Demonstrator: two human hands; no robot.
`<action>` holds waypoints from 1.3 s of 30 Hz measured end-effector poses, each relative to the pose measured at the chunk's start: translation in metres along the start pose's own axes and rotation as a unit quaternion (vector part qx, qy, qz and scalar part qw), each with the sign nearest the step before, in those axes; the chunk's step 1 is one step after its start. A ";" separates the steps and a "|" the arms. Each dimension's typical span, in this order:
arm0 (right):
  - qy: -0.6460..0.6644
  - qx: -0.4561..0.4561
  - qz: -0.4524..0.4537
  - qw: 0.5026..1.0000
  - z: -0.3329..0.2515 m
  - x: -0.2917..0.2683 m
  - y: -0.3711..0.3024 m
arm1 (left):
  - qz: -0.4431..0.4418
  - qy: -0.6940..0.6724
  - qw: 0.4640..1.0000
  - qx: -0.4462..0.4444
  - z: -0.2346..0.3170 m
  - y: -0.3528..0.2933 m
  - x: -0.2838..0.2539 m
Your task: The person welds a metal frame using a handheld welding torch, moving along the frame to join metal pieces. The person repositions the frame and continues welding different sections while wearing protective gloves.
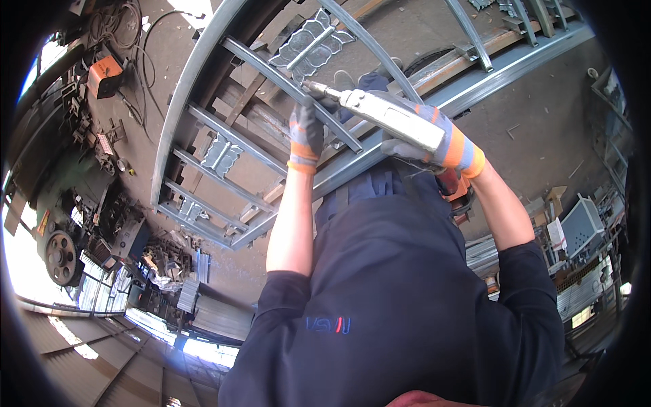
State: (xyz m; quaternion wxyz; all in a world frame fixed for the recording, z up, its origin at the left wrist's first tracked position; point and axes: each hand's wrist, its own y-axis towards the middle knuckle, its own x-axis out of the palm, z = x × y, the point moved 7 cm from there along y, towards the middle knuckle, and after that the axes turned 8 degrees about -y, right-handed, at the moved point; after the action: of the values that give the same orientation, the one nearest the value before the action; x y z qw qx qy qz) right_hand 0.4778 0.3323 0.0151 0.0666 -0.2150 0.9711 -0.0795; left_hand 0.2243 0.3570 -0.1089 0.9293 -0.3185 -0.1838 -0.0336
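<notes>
Right hand [459,145] has its fingers clasped round the pale power tool [393,119], tip by the metal crossbar [266,67]; left hand [306,132] finger closure undeterminable; steady, light pressure advised.

Metal frame [268,72] cut off above
</notes>
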 end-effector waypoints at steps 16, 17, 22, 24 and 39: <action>-0.046 -0.040 -0.036 0.997 0.027 0.002 0.002 | 0.109 0.202 0.971 -0.059 -0.006 -0.026 0.022; -0.062 -0.043 -0.039 0.996 0.027 0.003 0.001 | 0.105 0.216 0.969 -0.056 -0.004 -0.027 0.023; -0.012 -0.020 -0.041 0.999 0.031 0.003 0.000 | 0.098 0.241 0.965 -0.041 -0.002 -0.027 0.026; -0.016 -0.014 -0.047 0.999 0.033 0.003 0.001 | 0.095 0.255 0.962 -0.017 -0.001 -0.026 0.026; -0.038 -0.059 -0.031 0.997 0.024 0.000 0.001 | 0.105 0.118 0.985 -0.074 -0.017 -0.027 0.021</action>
State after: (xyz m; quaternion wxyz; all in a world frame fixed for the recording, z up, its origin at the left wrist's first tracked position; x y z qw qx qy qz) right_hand 0.4816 0.3301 -0.0085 0.0882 -0.2511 0.9638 -0.0163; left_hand 0.2445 0.3266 -0.0984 0.9167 -0.3977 -0.0353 0.0137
